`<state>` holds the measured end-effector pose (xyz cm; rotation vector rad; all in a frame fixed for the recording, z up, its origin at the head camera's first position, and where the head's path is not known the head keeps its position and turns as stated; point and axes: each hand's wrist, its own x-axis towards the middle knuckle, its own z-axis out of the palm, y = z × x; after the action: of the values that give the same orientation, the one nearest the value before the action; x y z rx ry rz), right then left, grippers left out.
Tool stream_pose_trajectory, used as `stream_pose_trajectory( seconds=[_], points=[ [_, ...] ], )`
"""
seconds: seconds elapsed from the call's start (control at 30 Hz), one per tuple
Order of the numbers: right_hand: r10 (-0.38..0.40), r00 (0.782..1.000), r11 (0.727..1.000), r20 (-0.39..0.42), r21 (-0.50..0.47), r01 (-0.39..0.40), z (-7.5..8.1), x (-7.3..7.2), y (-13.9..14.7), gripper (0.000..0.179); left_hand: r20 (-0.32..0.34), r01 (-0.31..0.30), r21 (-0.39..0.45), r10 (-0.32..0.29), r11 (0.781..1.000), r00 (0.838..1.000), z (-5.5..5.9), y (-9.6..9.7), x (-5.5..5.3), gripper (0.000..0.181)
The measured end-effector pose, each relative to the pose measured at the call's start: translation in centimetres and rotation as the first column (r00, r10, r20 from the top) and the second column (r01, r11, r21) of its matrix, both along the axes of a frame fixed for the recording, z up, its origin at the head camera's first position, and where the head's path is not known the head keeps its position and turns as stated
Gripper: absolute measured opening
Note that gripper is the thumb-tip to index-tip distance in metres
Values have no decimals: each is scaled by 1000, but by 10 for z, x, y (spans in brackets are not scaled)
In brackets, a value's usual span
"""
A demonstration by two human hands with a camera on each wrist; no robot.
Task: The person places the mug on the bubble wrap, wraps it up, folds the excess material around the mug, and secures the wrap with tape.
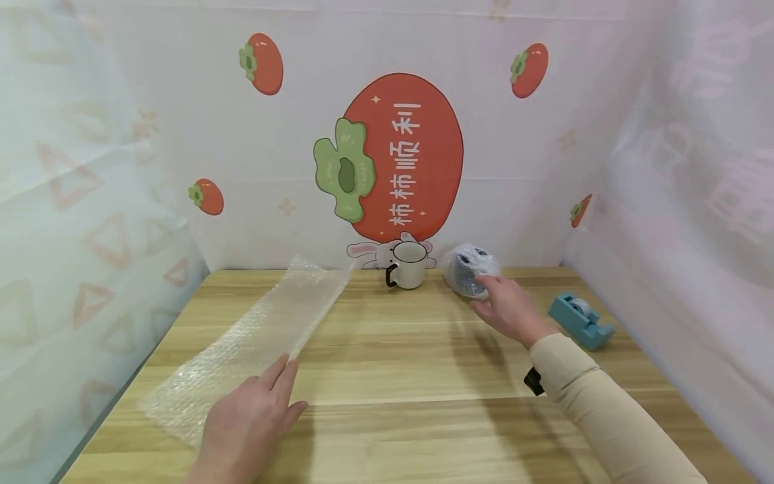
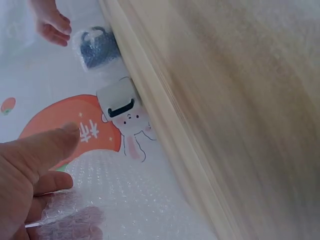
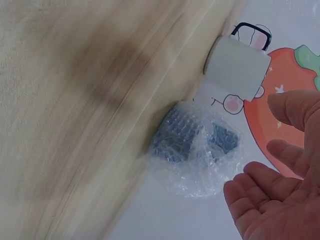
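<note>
In the head view, my left hand [image 1: 250,417] lies over the right edge of a long clear sheet of bubble wrap [image 1: 260,323]. Its fingers are nearly straight and the thumb stands apart; the left wrist view shows fingertips through the bubble wrap [image 2: 140,200]. My right hand [image 1: 510,309] reaches to a dark blue mug wrapped in bubble wrap [image 1: 464,272] at the back of the table. In the right wrist view, its fingers are spread beside the wrapped mug [image 3: 192,145], with a gap showing. A white mug [image 1: 411,269] with a black handle stands left of it.
A teal tape dispenser [image 1: 582,321] sits on the right of the wooden table [image 1: 387,417]. Behind the table hangs a white cloth [image 1: 290,134] printed with persimmons, and further cloth flanks both sides.
</note>
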<state>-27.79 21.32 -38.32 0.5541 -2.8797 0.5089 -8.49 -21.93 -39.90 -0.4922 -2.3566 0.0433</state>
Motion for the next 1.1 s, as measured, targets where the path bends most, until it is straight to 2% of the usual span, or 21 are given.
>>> stream_pose_trajectory(
  seconds=[0.17, 0.43, 0.53, 0.6, 0.67, 0.8, 0.93, 1.1],
  points=[
    [11, 1000, 1000, -27, 7, -11, -4, 1, -1, 52, 10, 27, 8, -28, 1000, 1000, -2, 2, 5, 63],
    [47, 998, 999, -30, 9, -47, -5, 3, -12, 51, 55, 49, 20, -50, 999, 997, -2, 5, 22, 63],
    [60, 998, 998, -23, 6, -60, -5, 4, -15, 49, 39, 76, 30, -77, 997, 996, -2, 7, 26, 58],
    [67, 998, 998, -15, -1, -67, -6, 4, -17, 48, -4, 107, 35, -107, 994, 994, -5, 8, 27, 48],
    [67, 998, 998, -14, -4, -67, -5, 5, -19, 48, -60, 145, 39, -143, 989, 988, -7, 9, 27, 46],
    [67, 998, 998, 6, -11, -67, -5, 8, -21, 48, -163, 218, 31, -210, 975, 964, -10, 12, 28, 53],
    [66, 997, 998, 29, -16, -65, -4, 10, -23, 48, -190, 280, 12, -273, 960, 943, -10, 16, 30, 53],
    [65, 996, 997, 64, -34, -63, -4, 12, -24, 48, -213, 350, 5, -341, 937, 916, -11, 22, 32, 73]
  ],
)
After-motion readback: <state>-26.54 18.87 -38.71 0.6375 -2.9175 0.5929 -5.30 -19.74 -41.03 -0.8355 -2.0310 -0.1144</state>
